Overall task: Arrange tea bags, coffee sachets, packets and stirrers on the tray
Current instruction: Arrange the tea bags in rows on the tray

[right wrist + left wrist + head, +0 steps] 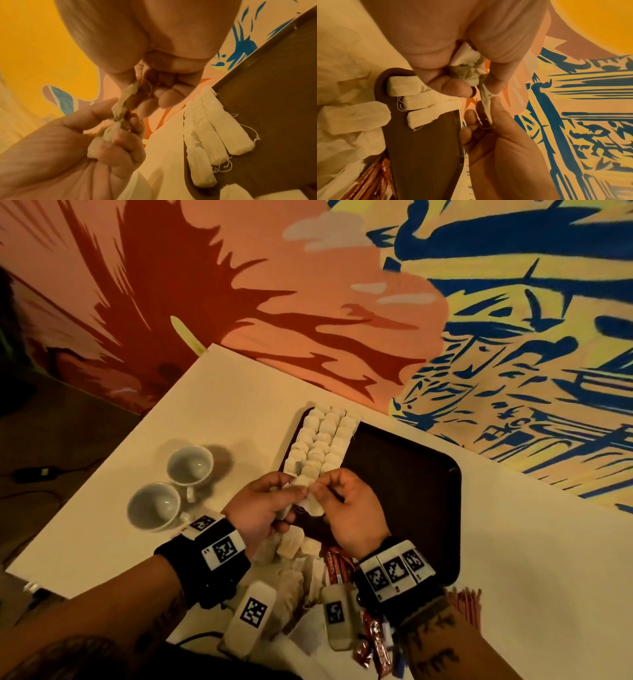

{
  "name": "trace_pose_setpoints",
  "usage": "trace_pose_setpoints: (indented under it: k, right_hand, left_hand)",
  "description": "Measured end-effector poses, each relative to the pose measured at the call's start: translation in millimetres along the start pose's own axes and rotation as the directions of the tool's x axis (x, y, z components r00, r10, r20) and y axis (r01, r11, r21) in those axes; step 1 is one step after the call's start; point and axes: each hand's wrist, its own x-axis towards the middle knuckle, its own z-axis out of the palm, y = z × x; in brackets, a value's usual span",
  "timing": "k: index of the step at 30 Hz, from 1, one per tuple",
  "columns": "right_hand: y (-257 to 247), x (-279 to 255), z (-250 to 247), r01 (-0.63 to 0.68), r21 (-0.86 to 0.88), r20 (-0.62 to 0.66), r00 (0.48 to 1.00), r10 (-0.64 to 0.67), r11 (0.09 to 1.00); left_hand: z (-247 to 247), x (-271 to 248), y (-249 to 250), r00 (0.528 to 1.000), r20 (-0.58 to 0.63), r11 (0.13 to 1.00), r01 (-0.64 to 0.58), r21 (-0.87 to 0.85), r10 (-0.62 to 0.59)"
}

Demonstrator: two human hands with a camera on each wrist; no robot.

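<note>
Head view has both hands up over the near end of the dark tray (411, 474), the left hand (260, 508) and right hand (346, 508) each pinching the same tea bag (310, 498) between thumb and fingers. Three neat rows of tea bags (325, 440) already fill the tray's left side. More loose tea bags (291, 546), red coffee sachets (337, 566) and red stirrers (466, 601) sit on the white table (222, 405) near the wrists, with two cups (171, 484) off to the left.
</note>
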Motion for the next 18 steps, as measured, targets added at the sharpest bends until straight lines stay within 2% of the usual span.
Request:
trace_pose_setpoints:
  k: [4, 7, 10, 13, 16, 18]
  right_hand:
    - [2.8, 6.1, -7.2, -0.043, 0.083, -0.012, 0.999, 0.044, 0.996]
    - [5.4, 1.9, -7.7, -0.070, 0.108, 0.018, 0.997, 0.069, 0.992]
    - [16.9, 3.1, -8.3, -0.097, 0.062, 0.006, 0.995, 0.097, 0.993]
    - [23.4, 2.5, -9.3, -0.082, -0.093, 0.132, 0.987, 0.094, 0.992]
    - [24.6, -2.5, -7.8, -0.008, -0.207, 0.289, 0.955, 0.069, 0.978]
    - [29.8, -3.1, -5.7, 0.010, -0.243, 0.293, 0.954, 0.064, 0.970]
  left_hand:
    - [9.1, 6.5, -9.3, 0.996, -0.072, 0.996, -0.052, -0.077, 0.047]
    - [11.3, 7.0, -20.2, 0.998, -0.070, 0.996, -0.018, -0.089, 0.012]
    - [6.2, 9.4, -31.7, 0.998, -0.055, 0.998, 0.011, 0.065, -0.008]
    - [-8.9, 11.5, -40.5, 0.997, -0.066, 0.961, -0.015, 0.277, 0.034]
    - [-18.3, 10.1, -43.1, 0.998, 0.033, 0.836, -0.055, 0.547, 0.045]
    - [-21.0, 9.2, -45.3, 0.997, 0.070, 0.752, -0.061, 0.656, 0.020]
